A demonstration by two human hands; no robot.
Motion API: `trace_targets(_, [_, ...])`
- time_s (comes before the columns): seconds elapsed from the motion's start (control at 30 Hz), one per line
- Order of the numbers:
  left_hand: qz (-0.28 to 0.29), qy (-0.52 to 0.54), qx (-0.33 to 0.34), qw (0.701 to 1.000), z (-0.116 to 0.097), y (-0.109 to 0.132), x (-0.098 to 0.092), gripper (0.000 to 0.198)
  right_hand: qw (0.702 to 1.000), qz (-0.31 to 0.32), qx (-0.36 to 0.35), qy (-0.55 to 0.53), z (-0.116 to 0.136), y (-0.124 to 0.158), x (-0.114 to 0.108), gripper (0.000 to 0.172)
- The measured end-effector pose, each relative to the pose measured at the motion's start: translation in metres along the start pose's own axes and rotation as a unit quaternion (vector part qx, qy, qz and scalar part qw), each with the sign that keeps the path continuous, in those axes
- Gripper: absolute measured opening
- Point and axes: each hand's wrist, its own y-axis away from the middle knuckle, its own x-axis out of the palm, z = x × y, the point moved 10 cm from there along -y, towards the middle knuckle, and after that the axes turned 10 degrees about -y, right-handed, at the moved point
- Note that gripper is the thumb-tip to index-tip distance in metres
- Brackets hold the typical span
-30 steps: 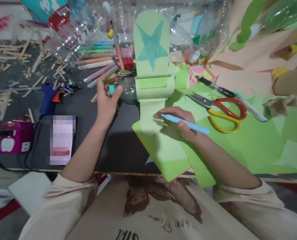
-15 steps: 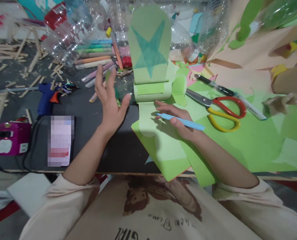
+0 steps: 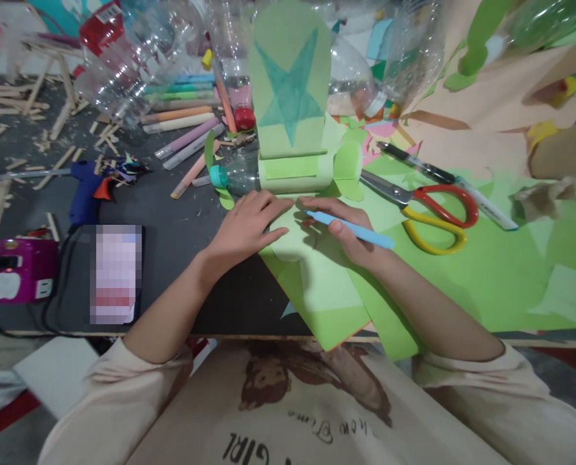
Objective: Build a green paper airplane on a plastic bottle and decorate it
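Note:
A light blue marker [image 3: 360, 230] lies in my right hand [image 3: 353, 236], gripped between thumb and fingers, its tip pointing left. My left hand [image 3: 254, 226] rests palm down with fingers stretched out, touching the near flap of a green paper craft [image 3: 295, 169]. That craft wraps a clear plastic bottle [image 3: 243, 173] with a teal cap, which lies on its side. Its far paper wing stands up and bears a teal star [image 3: 290, 90]. My hands hide part of the near flap.
Red and yellow scissors [image 3: 433, 210] and two pens lie right, on green paper sheets [image 3: 501, 278]. At left are a blue glue gun [image 3: 85, 194], a phone [image 3: 116, 274], a purple adapter box [image 3: 24, 270] and wood sticks. Several markers [image 3: 186, 119] and plastic bottles lie behind.
My left hand has come down and right from beside the bottle onto the near flap, uncovering the teal cap. My right hand with the marker has barely moved.

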Motion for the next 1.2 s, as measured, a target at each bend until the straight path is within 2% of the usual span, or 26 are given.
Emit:
trace_targets(0.23, [0.046, -0.018, 0.003, 0.999, -0.002, 0.000, 0.012, 0.067, 0.998, -0.040, -0.029, 0.038, 0.006, -0.002, -0.015, 0.051])
trace_targets(0.6, [0.069, 0.075, -0.037, 0.994, -0.001, 0.000, 0.011, 0.052, 0.996, -0.060, -0.053, -0.034, -0.005, -0.007, -0.020, 0.038])
trace_targets(0.73, [0.099, 0.068, -0.009, 0.993, 0.004, 0.001, 0.007, 0.057, 0.998, -0.060, -0.028, -0.019, -0.011, -0.007, -0.022, 0.042])
trace_targets(0.87, [0.127, -0.003, 0.015, 0.992, 0.010, 0.003, 0.007, 0.072, 0.998, -0.062, -0.014, -0.010, -0.009, -0.008, -0.023, 0.046])
trace_targets(1.03, [0.125, -0.053, 0.024, 0.990, 0.008, 0.003, 0.009, 0.079, 0.997, -0.074, -0.008, 0.005, -0.007, -0.008, -0.025, 0.051])
trace_targets(1.2, [0.124, -0.053, 0.022, 0.991, 0.006, 0.003, 0.011, 0.083, 0.998, -0.066, -0.021, 0.006, -0.008, -0.007, -0.025, 0.056])
